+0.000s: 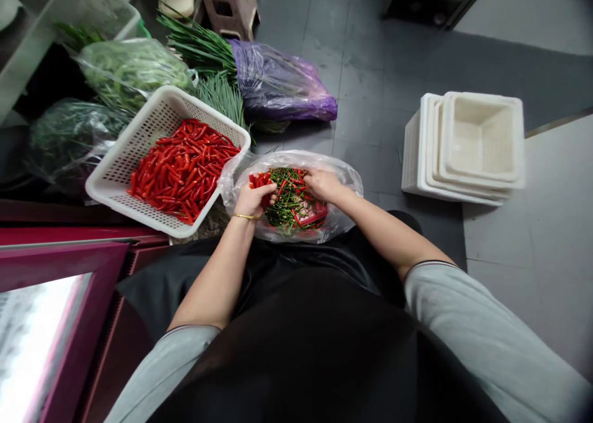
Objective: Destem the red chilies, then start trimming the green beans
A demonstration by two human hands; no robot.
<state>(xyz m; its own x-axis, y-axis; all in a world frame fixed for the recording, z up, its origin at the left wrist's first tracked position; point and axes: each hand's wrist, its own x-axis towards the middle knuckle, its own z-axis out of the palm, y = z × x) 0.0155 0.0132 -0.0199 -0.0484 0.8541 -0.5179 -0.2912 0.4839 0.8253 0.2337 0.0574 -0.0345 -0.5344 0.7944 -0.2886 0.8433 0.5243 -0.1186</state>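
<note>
My left hand [252,199], with a gold bracelet at the wrist, is closed round a bunch of red chillies [260,180] over the left side of an open clear plastic bag [343,171]. Green stems and red chillies [288,194] fill the bag, with a red-and-white packet or tray [312,216] among them. At the bag's upper right, my right hand [319,184] has its fingers pressed together on a red chilli; the fingertips are partly hidden. Left of the bag stands a white perforated basket [118,175] holding a heap of red chillies [183,167].
Bagged greens [134,68], green stalks [199,46] and a purple bag [282,83] lie beyond the basket. A stool [230,6] stands behind them. Nested white baskets [482,139] are on the right. A maroon-framed cabinet [92,312] is at lower left.
</note>
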